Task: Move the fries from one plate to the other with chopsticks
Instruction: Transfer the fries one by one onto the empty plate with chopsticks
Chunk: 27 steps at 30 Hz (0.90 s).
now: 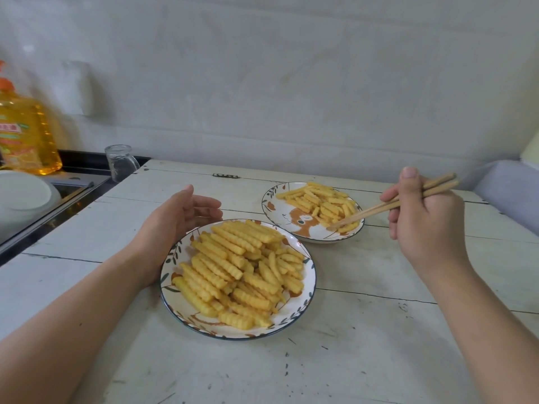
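Near plate [172, 290] steadied by relaxed, spread left hand [175, 225]; right hand [423, 217] pinches chopsticks [388, 207], tips among far plate [269, 196] fries [323, 204], likely depositing.

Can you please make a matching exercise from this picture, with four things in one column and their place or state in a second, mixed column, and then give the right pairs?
Things:
1. chopsticks
2. near plate
3. drinking glass
4. cooking oil bottle

Places or states:
A. upside down at the table's far left corner
B. on the counter at the far left
C. held in the right hand, tips over the far plate
D. piled high with crinkle-cut fries, left hand open beside its rim

Pairs: 1-C, 2-D, 3-A, 4-B
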Motion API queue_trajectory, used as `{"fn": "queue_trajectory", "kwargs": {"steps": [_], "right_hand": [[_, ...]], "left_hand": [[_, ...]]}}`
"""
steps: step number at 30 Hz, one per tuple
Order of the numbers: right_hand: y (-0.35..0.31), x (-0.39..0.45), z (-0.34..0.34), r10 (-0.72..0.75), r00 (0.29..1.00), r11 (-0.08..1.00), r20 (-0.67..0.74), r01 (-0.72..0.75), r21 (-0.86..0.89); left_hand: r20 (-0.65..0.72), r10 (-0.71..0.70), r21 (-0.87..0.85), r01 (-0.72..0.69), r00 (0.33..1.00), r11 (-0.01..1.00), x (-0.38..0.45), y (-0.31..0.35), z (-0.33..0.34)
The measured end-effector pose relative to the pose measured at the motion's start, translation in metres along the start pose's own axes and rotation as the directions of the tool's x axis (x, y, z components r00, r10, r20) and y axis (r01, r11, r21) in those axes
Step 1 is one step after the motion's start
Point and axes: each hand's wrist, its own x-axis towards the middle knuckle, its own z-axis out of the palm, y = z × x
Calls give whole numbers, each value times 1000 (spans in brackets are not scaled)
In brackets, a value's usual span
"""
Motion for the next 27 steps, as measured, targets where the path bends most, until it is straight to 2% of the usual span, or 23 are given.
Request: {"fn": "queue_trajectory", "kwargs": {"steps": [4, 7, 9, 11, 14, 20, 24, 27], "right_hand": [[-14, -2, -3, 49, 997, 992, -54, -42, 119], [-31, 0, -7, 116, 989, 941, -87, -81, 328], [-42, -1, -9, 162, 986, 857, -30, -126, 500], [-51, -7, -8, 159, 986, 804, 58, -164, 572], [-59, -20, -1, 119, 981, 793, 151, -185, 580], [-68, -38, 9, 37, 969, 855, 246, -158, 494], [-65, -36, 8, 34, 974, 878, 222, -135, 459], [-65, -29, 4, 70, 985, 855, 160, -142, 498]], "left_hand": [[26, -43, -22, 44, 999, 999, 7, -1, -5], [10, -27, -22, 27, 1000, 999, 2, 1, -2], [5, -12, -11, 12, 1000, 1000, -4, 4, 2], [-22, -18, 17, 18, 1000, 1000, -10, 7, 6], [-40, -16, 50, 18, 999, 999, -16, 11, 9], [-54, -4, 58, 7, 999, 998, -18, 13, 11], [-54, -12, 50, 15, 998, 999, -17, 14, 11], [-51, -6, 48, 9, 999, 999, -17, 12, 10]]}}
